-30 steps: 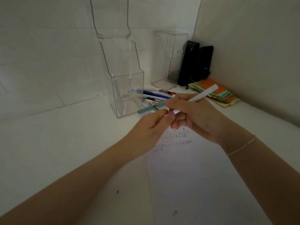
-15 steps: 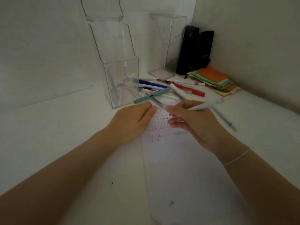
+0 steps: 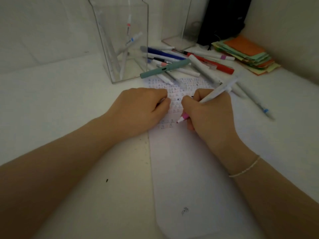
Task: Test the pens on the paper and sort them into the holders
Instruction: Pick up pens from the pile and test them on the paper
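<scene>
The right hand (image 3: 210, 114) is gripping the white pink-tipped pen (image 3: 207, 99) on the white sheet of paper (image 3: 181, 169) (the curled left hand (image 3: 139, 109) is bracing it; contents indiscernible), so light, short strokes are advisable.

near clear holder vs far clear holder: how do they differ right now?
The near holder stands left of the pen pile and has several pens standing in it; the far holder stands behind the pile, beside the black object, and shows no pens in its visible part. The near one looks larger in frame. Both are clear plastic, upright on the white desk.
</scene>
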Demonstrator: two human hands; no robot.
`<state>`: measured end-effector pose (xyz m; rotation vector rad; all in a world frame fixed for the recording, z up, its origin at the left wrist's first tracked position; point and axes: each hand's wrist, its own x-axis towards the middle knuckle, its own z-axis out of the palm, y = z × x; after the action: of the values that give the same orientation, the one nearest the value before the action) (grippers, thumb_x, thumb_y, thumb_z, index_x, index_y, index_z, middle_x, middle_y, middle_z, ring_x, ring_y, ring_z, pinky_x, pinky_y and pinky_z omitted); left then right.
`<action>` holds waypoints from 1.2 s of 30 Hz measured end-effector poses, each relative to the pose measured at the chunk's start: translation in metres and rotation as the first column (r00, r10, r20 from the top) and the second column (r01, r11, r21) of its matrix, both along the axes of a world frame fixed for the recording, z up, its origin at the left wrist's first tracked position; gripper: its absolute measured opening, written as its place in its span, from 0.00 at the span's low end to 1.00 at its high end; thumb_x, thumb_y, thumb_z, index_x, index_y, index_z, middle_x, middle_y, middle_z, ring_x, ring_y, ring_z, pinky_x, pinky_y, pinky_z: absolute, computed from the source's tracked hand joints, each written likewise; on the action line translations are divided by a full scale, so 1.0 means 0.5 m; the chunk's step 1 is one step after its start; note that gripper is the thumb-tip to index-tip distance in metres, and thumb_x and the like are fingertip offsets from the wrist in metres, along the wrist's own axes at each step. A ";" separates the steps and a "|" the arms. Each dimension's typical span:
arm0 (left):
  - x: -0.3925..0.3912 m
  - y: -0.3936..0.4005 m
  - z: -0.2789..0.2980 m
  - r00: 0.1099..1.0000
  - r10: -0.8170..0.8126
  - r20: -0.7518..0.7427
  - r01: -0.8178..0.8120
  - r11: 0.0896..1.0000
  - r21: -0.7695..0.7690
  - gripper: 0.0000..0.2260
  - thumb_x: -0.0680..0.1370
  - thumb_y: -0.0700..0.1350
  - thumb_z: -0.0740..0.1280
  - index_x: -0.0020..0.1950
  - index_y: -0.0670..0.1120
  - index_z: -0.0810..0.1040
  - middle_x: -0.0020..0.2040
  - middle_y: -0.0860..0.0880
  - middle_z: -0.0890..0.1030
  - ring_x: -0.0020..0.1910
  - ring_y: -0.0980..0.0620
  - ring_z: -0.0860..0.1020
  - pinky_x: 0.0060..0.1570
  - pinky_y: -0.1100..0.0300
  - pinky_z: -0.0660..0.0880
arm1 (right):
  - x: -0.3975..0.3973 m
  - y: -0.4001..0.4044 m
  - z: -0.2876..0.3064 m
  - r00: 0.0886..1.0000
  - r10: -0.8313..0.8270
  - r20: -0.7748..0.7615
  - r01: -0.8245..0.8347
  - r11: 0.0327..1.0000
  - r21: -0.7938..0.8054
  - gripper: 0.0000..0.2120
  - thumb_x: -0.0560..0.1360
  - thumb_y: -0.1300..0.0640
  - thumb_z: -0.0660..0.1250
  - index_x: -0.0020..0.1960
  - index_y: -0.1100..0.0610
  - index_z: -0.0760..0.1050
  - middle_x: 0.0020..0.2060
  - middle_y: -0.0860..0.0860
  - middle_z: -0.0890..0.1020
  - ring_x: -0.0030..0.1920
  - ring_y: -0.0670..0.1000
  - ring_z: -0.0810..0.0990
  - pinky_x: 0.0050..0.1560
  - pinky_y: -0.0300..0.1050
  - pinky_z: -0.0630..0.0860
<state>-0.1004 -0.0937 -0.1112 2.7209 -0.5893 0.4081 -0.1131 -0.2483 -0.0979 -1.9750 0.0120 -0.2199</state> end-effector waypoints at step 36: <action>0.003 -0.001 -0.010 0.999 -0.019 0.035 0.019 1.000 0.000 0.16 0.80 0.51 0.54 0.32 0.51 0.61 0.28 0.53 0.67 0.27 0.56 0.66 0.28 0.60 0.59 | 0.001 0.008 -0.014 0.994 0.043 0.099 -0.038 0.998 -0.053 0.12 0.69 0.69 0.64 0.30 0.71 0.67 0.19 0.55 0.68 0.16 0.44 0.68 0.18 0.30 0.62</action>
<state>-0.0991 -0.0941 -0.1164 2.7106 -0.6236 0.4520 -0.1126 -0.2445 -0.1049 -2.0109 -0.0992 -0.2949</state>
